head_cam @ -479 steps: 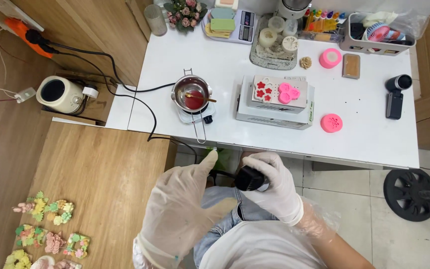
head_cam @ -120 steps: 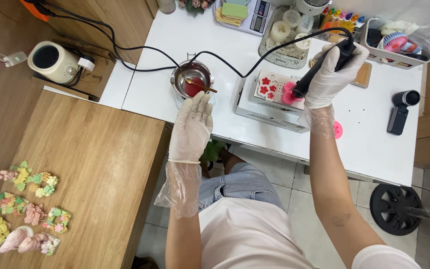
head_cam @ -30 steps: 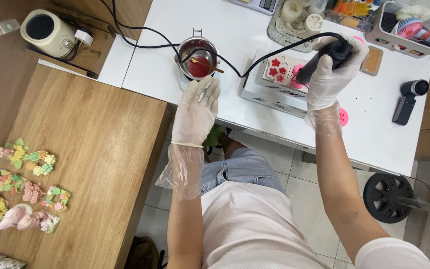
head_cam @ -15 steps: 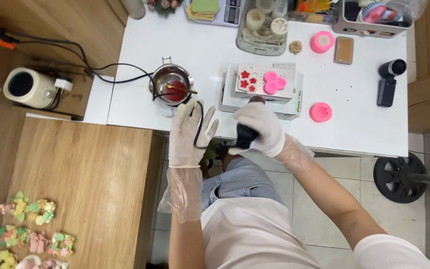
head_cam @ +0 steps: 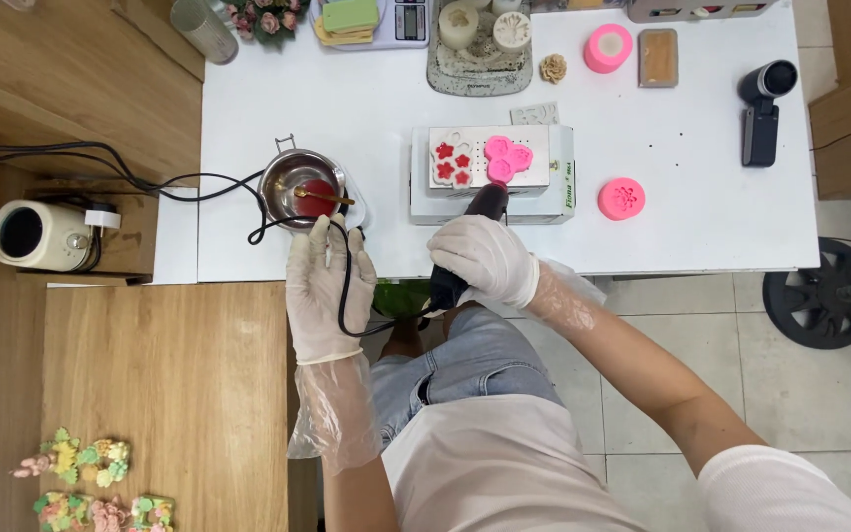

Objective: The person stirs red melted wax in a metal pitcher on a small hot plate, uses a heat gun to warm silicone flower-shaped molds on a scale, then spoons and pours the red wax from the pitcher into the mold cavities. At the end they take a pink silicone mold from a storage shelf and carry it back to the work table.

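Both hands (head_cam: 485, 258) grip black heat tool (head_cam: 469, 241).

On the bench (head_cam: 701, 118) I see the melting pot (head_cam: 299, 189) at the near left, with a spoon (head_cam: 323, 196) lying in it. To its right sits a box (head_cam: 491, 175) carrying a flat mould (head_cam: 450, 158) on its left and a flower mould (head_cam: 506, 158) beside it. Right of the box lies a round mould (head_cam: 621, 198); at the far right lies a camera (head_cam: 762, 97). Along the far edge, left to right, stand a scale (head_cam: 374, 18), a tray (head_cam: 475, 49), a cup-shaped mould (head_cam: 608, 47) and a flat bar (head_cam: 659, 56). My left hand (head_cam: 323, 286) rests at the near edge below the pot, the cord (head_cam: 345, 286) crossing it. My right hand (head_cam: 486, 258) holds the heat tool (head_cam: 467, 241), its tip touching the near side of the box. Off the bench to the left stands a kettle (head_cam: 39, 235)
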